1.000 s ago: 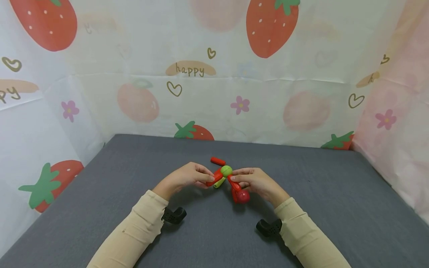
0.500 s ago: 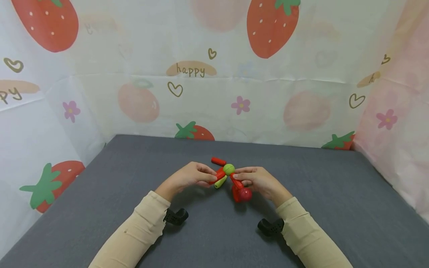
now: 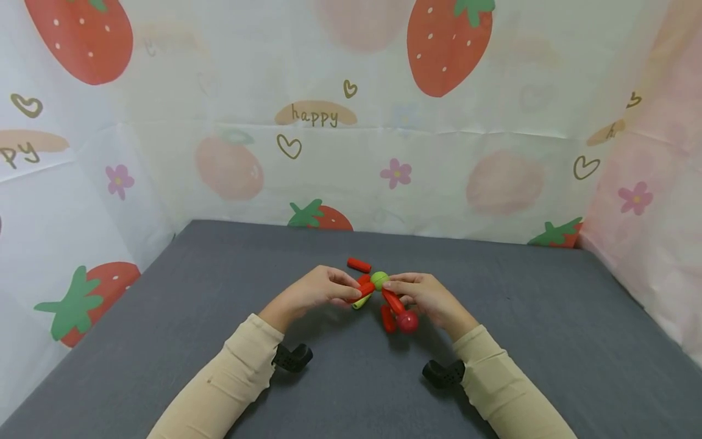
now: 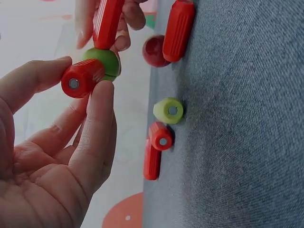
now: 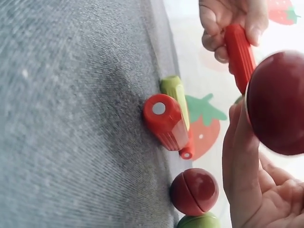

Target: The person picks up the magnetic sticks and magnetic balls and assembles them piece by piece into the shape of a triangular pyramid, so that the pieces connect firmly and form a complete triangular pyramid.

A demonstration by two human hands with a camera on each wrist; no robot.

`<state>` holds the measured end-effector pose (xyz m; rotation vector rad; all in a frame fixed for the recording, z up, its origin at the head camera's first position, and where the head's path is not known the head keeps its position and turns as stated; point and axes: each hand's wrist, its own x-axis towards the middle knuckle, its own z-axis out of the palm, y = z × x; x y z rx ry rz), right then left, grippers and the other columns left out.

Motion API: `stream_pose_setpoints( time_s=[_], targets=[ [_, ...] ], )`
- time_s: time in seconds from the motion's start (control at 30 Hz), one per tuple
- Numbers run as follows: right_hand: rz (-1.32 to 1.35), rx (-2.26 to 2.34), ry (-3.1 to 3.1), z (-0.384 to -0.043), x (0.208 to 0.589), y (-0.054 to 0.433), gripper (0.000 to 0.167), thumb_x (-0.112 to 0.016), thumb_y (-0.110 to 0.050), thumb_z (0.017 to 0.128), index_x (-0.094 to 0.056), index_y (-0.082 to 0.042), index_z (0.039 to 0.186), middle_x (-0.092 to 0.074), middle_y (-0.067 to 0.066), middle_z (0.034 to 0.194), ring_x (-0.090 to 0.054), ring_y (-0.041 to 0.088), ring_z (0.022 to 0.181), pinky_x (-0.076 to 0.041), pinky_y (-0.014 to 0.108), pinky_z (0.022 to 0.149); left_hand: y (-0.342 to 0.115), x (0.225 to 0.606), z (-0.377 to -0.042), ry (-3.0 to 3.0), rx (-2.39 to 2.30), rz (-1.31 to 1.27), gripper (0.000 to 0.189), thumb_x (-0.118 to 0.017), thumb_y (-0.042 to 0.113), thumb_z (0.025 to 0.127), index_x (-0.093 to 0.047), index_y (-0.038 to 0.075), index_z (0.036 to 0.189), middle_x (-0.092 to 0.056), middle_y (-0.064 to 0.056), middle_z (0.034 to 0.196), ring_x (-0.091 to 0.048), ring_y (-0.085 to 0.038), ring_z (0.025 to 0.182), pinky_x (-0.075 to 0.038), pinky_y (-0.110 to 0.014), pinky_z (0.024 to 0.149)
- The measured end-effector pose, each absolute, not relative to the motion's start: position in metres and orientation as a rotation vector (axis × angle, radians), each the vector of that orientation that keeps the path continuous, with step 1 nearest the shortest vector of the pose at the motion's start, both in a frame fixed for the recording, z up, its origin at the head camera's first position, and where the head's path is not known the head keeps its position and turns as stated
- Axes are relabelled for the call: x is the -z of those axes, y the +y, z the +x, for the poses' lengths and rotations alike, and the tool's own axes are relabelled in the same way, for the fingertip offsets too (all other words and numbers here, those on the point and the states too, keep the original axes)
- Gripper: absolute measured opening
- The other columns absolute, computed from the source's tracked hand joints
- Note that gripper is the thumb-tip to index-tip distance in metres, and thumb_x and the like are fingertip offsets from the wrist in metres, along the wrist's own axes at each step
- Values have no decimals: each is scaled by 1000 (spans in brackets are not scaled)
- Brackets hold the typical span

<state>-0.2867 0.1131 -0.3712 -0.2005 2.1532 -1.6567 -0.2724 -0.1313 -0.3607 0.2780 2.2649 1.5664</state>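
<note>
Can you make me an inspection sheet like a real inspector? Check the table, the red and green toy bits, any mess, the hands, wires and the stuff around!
Surface: dark grey table, fabric-like texture.
Held pieces: first red rod and second red rod appear to meet at a green ball; a red ball is at the second rod's other end.
Loose pieces: three more red rods, a light green rod, another red ball and another green ball.
Clutter: nothing seen.
Left hand: pinches the first red rod.
Right hand: holds the second red rod near the green ball.
Wrists: black devices.
Cables: nothing seen.
Surroundings: pale backdrop printed with strawberries, hearts and flowers.
</note>
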Motion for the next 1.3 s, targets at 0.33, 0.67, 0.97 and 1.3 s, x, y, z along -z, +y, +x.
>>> stream_pose_setpoints(
  time_s=[0.33, 0.67, 0.97, 1.3],
  targets=[
    [-160, 1621, 2252, -287, 370, 111, 45, -67, -32, 95, -64, -5, 131, -72, -5, 89, -64, 10, 77, -55, 25, 66, -128, 361, -271, 2250, -1575, 257, 27, -70, 21, 92, -73, 4, 112, -74, -7, 106, -70, -29, 101, -52, -45, 101],
    [-134, 1635, 2291, -291, 370, 121, 52, -68, -38, 94, -62, -5, 133, -74, 3, 102, -68, 14, 86, -59, 31, 77, -117, 368, -278, 2208, -1682, 267, 34, -68, 26, 95, -70, 2, 119, -70, -13, 119, -71, -22, 100, -55, -42, 98],
    [-55, 1657, 2312, -295, 361, 132, 56, -69, -40, 93, -60, -6, 136, -71, 6, 112, -68, 14, 88, -59, 31, 76, -101, 376, -288, 2116, -1946, 113, 37, -60, 20, 100, -64, -4, 128, -64, -20, 126, -71, -20, 97, -60, -34, 89],
    [-37, 1716, 2275, -296, 353, 143, 57, -69, -38, 93, -57, -3, 137, -72, -6, 93, -70, 13, 82, -60, 31, 73, -75, 387, -294, 2183, -1903, 194, 31, -64, 4, 95, -62, -6, 124, -64, -22, 124, -67, -36, 113, -58, -39, 94]
  ],
)
